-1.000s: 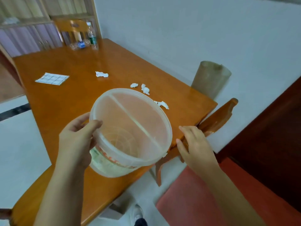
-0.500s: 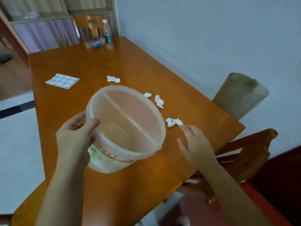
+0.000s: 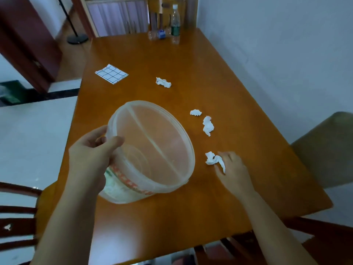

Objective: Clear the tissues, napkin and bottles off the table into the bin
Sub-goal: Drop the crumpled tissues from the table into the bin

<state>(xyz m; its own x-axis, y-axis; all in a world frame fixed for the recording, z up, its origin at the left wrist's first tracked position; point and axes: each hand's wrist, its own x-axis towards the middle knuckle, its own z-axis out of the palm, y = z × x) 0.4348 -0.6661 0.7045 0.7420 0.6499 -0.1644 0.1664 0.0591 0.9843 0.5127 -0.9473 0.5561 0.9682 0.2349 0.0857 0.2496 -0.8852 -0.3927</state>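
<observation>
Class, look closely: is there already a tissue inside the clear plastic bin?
No: the bin in the left hand shows only its bare bottom, and the right hand pinches the nearest tissue outside it.

Right of the bin (image 3: 124, 190), tissues (image 3: 208, 126) lie on the table (image 3: 210, 203), napkin (image 3: 111, 74) and bottles (image 3: 175, 25) farther back

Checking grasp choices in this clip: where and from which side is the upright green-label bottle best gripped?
Likely around the waist of the upright bottle, at its green label, reaching in from the near side: it stands at the far edge of the table, a lying bottle close on its left, a chair back behind.
</observation>
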